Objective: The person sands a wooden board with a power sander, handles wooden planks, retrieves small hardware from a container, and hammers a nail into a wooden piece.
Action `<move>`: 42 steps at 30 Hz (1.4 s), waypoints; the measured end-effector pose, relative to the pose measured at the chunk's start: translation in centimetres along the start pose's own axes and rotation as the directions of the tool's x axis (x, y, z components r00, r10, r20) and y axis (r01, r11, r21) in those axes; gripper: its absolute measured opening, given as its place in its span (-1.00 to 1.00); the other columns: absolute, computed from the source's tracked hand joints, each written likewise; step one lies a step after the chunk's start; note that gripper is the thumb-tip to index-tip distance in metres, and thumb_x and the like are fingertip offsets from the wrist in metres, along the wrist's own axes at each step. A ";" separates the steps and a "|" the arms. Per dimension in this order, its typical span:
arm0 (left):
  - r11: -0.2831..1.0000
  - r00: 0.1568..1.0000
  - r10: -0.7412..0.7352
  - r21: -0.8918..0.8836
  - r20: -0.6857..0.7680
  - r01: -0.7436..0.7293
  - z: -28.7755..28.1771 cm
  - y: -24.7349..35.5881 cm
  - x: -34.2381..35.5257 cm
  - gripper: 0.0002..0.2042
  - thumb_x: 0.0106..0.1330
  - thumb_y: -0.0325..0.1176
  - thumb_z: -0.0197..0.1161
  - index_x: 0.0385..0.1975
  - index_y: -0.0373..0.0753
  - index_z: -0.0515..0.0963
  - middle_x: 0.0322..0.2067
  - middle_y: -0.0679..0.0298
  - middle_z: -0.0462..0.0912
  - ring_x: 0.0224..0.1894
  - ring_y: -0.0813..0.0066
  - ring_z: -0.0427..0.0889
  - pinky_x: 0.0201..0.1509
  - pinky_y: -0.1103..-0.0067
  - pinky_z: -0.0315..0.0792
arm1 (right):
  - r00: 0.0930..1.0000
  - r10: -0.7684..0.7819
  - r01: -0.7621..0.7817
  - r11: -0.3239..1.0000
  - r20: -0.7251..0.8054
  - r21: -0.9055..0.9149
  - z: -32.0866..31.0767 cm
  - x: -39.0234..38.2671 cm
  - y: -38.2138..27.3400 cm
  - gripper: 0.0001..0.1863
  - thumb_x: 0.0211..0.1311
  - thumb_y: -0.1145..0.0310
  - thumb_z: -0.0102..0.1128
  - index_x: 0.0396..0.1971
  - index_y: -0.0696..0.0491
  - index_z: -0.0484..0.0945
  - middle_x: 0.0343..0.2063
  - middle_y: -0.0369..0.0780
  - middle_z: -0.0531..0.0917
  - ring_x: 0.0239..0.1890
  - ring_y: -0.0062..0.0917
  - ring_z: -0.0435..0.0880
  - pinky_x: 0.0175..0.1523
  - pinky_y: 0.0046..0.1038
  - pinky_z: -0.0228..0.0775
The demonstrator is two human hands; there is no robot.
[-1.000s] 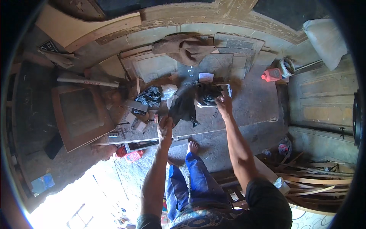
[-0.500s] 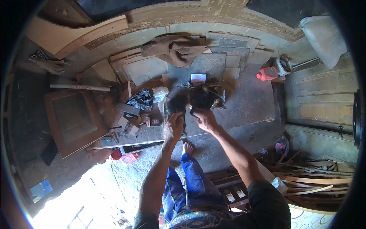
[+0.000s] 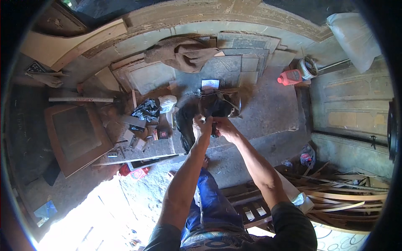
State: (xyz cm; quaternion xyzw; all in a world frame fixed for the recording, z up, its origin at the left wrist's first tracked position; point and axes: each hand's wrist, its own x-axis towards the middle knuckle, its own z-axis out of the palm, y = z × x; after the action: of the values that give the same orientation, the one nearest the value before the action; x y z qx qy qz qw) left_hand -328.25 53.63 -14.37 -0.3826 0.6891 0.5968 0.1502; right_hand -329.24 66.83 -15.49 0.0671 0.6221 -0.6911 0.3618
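My left hand (image 3: 203, 126) and my right hand (image 3: 224, 126) are close together above the front part of the worktable, fingers bent inward. Both grip the edge of a black, limp bag-like thing (image 3: 184, 127); whether it is cloth or plastic cannot be made out. Part of it spreads left of my left hand and droops over the table's front edge. Just beyond my hands lies a dark, open-looking bundle (image 3: 220, 103) with a brownish strap or rim on its right. My fingertips are partly hidden by the backs of my hands.
Left on the worktable (image 3: 268, 113) are a crumpled black plastic bag (image 3: 146, 110), a white bag (image 3: 167, 103), small boxes and offcuts. A brown framed panel (image 3: 77, 134) leans at left. A red bottle (image 3: 289, 77) and bucket (image 3: 308, 68) stand at far right; wood strips (image 3: 343, 196) lie lower right.
My hands, apart before, have come together, the left one moving right. The black thing now spreads out left of my left hand and down over the table edge. The view has shifted slightly.
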 end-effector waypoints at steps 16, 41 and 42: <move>0.774 0.975 0.139 -0.634 0.172 0.001 0.8 -0.2 0.4 -0.74 0.29 -0.51 0.13 -0.02 -0.27 0.44 -0.32 0.29 0.52 -0.43 0.54 0.53 -0.39 0.58 0.45 | 0.882 -0.225 -0.166 0.676 -0.415 -0.718 -11.5 9.7 3.9 -0.68 0.16 0.39 0.07 -0.11 0.16 0.60 -0.23 0.07 0.69 -0.20 -0.13 0.71 -0.04 -0.21 0.55; 0.791 0.912 0.219 -0.610 0.348 0.043 -0.9 1.1 0.3 -0.52 0.29 -0.49 0.17 0.22 -0.43 0.31 -0.15 0.28 0.49 -0.24 0.53 0.53 -0.10 0.56 0.51 | 0.973 -0.230 0.061 0.264 -0.001 -0.963 -11.5 13.7 5.4 -0.71 0.23 0.13 0.11 -0.09 -0.18 0.64 -0.04 -0.27 0.67 0.01 -0.35 0.61 0.11 -0.39 0.46; 0.797 0.929 0.208 -0.604 0.307 0.021 -1.7 0.7 0.6 -0.52 0.31 -0.44 0.16 0.23 -0.39 0.31 -0.17 0.29 0.53 -0.25 0.54 0.56 -0.12 0.58 0.47 | 0.970 -0.241 0.093 0.292 0.021 -0.952 -9.3 13.6 4.5 -0.69 0.24 0.14 0.10 -0.05 -0.19 0.62 -0.02 -0.28 0.67 0.03 -0.35 0.60 0.13 -0.38 0.45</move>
State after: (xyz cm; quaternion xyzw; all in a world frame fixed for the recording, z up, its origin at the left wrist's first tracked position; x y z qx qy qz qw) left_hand -328.72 51.86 -13.90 -0.2598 0.4450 0.8493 0.1147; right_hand -339.88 69.74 -28.53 -0.1793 0.9332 -0.2227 0.2178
